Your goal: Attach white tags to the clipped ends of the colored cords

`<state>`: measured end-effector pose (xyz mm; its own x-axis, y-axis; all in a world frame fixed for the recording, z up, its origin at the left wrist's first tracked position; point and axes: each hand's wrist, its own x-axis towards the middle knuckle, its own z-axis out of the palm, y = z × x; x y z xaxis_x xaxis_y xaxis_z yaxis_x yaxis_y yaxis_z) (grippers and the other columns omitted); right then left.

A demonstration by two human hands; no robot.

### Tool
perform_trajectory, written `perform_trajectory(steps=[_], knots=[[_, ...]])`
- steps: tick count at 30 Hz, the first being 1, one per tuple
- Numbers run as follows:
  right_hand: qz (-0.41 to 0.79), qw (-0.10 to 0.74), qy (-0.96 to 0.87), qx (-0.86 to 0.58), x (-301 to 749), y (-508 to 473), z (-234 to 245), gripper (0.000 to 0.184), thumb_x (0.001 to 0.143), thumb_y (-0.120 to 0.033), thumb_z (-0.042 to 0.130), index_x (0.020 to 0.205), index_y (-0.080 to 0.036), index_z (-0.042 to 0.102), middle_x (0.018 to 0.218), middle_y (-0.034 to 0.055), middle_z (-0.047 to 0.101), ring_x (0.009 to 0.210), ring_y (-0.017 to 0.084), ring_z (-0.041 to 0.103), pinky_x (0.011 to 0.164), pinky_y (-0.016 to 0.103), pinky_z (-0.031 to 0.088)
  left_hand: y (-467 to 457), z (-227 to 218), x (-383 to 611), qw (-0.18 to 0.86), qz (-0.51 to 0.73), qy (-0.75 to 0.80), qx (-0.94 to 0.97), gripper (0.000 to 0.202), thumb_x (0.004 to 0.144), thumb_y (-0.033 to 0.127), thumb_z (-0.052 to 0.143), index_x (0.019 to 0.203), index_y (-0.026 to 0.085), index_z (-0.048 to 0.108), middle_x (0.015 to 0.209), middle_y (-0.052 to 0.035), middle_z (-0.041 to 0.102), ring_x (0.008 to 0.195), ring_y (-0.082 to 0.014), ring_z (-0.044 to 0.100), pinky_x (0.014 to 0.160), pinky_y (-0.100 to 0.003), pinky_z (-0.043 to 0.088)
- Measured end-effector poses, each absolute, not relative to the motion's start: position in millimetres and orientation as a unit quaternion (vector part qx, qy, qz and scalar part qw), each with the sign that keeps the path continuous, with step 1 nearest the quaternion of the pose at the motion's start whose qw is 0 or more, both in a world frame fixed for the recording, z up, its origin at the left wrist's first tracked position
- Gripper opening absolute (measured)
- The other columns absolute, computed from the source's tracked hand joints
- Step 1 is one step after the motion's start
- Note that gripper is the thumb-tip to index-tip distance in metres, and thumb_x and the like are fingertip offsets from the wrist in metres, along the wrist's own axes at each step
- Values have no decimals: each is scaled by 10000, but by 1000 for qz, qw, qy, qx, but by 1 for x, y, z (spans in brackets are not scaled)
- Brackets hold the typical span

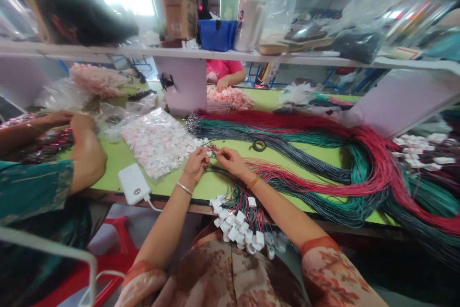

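From here I see the left hand point(195, 165) pinching a small white plug point(209, 153) over the green table point(323, 154). The right hand point(233, 161) pinches thin wires point(214, 148), red and dark, right beside it. A tall jar point(248, 22) on the shelf point(125, 52) says 3 and 4.

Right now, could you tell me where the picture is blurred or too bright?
Head view: the bright opening at upper left is blown out; head view: the black object below is smeared; head view: the left hand and right hand are clearer, though wires between them are hard to separate.
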<state>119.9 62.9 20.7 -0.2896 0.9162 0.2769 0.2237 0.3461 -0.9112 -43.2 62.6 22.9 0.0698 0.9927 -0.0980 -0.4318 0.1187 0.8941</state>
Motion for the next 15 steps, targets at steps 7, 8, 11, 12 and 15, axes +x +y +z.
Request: perform_trajectory(steps=[7,8,11,12,15], knots=[[319,438,-708,-453,128,56,21,116,753,-290,547,723,-178,544,618,-38,496,560,96,408,559,225,332,58,14,-42,712,530,340,311,294,611,218,797,848,128,647,688,8,559,549,-45,474,476,-151,357],[312,432,-716,-450,128,55,22,108,749,-282,545,722,-177,547,622,-36,503,566,97,414,561,224,333,58,13,-42,712,530,340,311,296,612,221,800,842,134,635,678,16,551,546,-45,477,477,-149,357],[298,414,-737,-444,128,55,25,98,741,-267,545,712,-173,551,625,-33,513,580,98,419,567,218,331,58,11,-42,708,537,339,311,312,597,232,818,801,144,598,691,26,559,549,-41,495,497,-147,379],[295,409,-740,-444,128,55,26,97,738,-264,546,707,-172,550,620,-34,510,579,97,416,565,217,328,58,11,-42,704,537,341,316,318,590,236,822,788,141,593,699,24,566,549,-39,497,502,-147,384],[295,394,-743,-453,129,55,27,104,735,-266,554,698,-169,551,605,-39,498,561,93,402,556,217,316,57,10,-41,689,532,356,340,323,584,250,829,784,132,605,696,18,583,549,-39,503,517,-153,397]])
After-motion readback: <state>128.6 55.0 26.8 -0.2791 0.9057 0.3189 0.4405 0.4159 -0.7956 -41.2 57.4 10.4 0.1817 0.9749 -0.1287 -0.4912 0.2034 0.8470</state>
